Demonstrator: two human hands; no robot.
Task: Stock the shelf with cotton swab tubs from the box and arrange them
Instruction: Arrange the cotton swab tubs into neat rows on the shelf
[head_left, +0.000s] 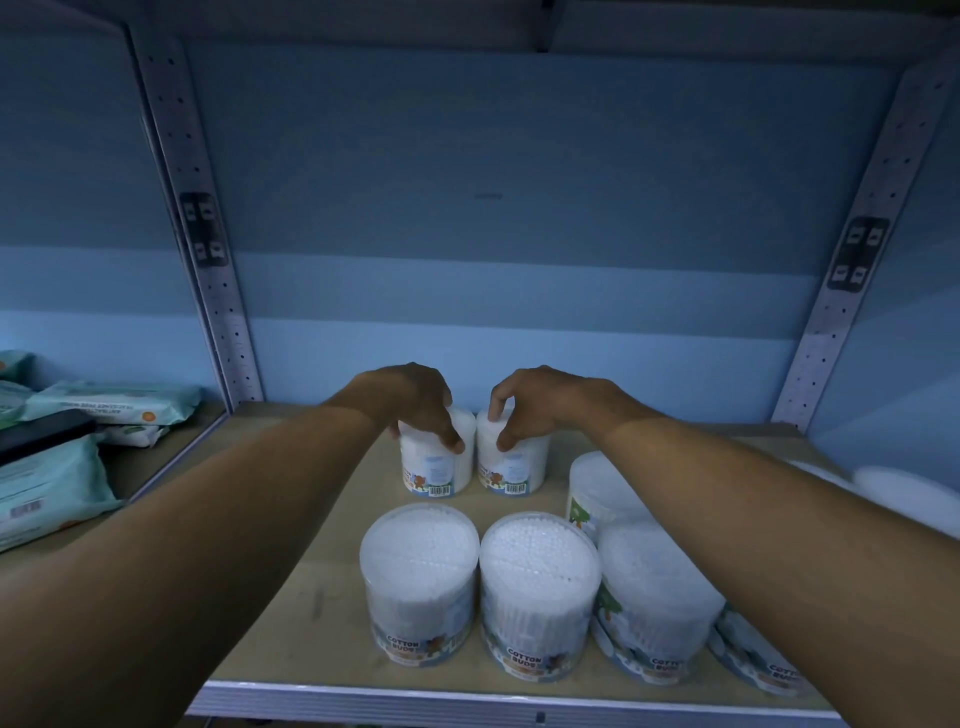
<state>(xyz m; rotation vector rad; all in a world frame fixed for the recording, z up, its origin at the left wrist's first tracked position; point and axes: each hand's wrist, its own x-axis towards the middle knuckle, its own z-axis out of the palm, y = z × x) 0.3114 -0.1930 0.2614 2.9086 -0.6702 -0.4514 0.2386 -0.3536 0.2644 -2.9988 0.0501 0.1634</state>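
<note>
We have our left hand (415, 402) and right hand (535, 402) each curled over an upright tub, the left tub (434, 467) and right tub (511, 462) just beside each other toward the shelf's (322, 597) back edge, directly beneath our palms.

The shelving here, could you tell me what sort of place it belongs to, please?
Probably a shop aisle: a shelf on perforated uprights, identical barcoded cotton bud tubs in rows, and wet wipe packs in the neighbouring bay.

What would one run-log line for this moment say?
left hand: grips left rear clear round plastic cotton swab tub | right hand: grips right rear tub | both tubs upright on wooden shelf
</note>
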